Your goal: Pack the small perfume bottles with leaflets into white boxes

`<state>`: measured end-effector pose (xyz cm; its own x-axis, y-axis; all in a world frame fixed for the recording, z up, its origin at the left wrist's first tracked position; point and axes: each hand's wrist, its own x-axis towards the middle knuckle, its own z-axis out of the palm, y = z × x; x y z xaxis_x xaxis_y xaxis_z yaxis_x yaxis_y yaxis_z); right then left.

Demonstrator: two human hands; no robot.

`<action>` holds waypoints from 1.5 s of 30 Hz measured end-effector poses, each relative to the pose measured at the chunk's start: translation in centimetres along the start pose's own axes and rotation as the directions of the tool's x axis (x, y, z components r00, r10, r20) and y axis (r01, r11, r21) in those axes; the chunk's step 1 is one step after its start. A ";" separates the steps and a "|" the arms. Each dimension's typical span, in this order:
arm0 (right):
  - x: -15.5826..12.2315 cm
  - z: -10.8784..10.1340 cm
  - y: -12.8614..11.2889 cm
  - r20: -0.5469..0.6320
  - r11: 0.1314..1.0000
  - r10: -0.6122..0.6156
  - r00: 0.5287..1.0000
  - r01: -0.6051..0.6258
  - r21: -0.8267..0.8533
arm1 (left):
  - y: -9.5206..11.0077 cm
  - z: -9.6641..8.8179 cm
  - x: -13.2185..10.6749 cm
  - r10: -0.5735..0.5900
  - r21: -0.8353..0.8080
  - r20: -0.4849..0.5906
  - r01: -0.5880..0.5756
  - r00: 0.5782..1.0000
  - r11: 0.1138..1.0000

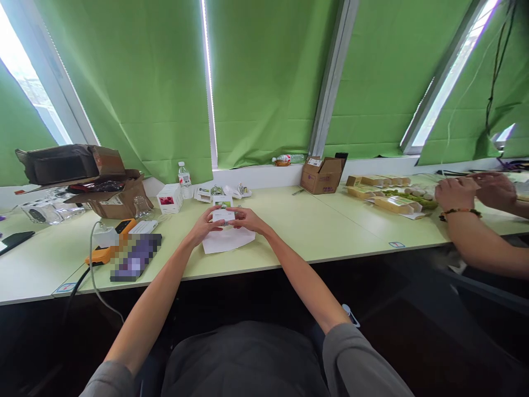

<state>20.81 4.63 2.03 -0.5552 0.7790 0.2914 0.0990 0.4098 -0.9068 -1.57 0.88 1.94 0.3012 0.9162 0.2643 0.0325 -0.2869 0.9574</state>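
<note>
Both of my hands are raised just over the table, holding a small white box (pixel 223 215) between their fingertips. A green picture shows at its top, and a dark barcode-like patch shows low on it. My left hand (pixel 206 225) grips the left side, thumb towards me. On the opposite side, my right hand (pixel 248 220) pinches the box with thumb and fingers. Beneath the hands lies a white sheet of paper (pixel 228 241). Behind them, small printed packets and white wrapping (pixel 240 191) rest near the wall.
Left of my hands are a white box with a red picture (pixel 169 198), a water bottle (pixel 184 178), a phone (pixel 137 258), an orange power strip (pixel 108 245) and cardboard boxes (pixel 111 199). A carton (pixel 321 175) stands right. Another person's hands (pixel 457 194) work beside yellow boxes (pixel 397 205).
</note>
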 end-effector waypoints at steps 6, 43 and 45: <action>0.1 0.1 0.1 -0.008 1.000 -0.021 1.000 0.021 -0.010 | -0.1 0.0 0.1 0.002 0.008 -0.018 -0.002 1.000 1.000; 0.3 0.8 0.1 -0.057 1.000 -0.008 0.998 0.009 0.020 | -0.5 -0.2 0.5 -0.034 -0.107 -0.082 0.025 0.996 0.994; 0.2 1.0 -0.1 -0.044 1.000 0.003 0.999 -0.002 0.024 | -0.4 -0.1 0.4 -0.039 -0.115 -0.055 0.032 0.998 0.993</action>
<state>19.92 4.24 1.89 -0.5183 0.8002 0.3016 0.0801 0.3965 -0.9145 -1.52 1.36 1.63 0.2470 0.9406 0.2330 -0.0675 -0.2231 0.9724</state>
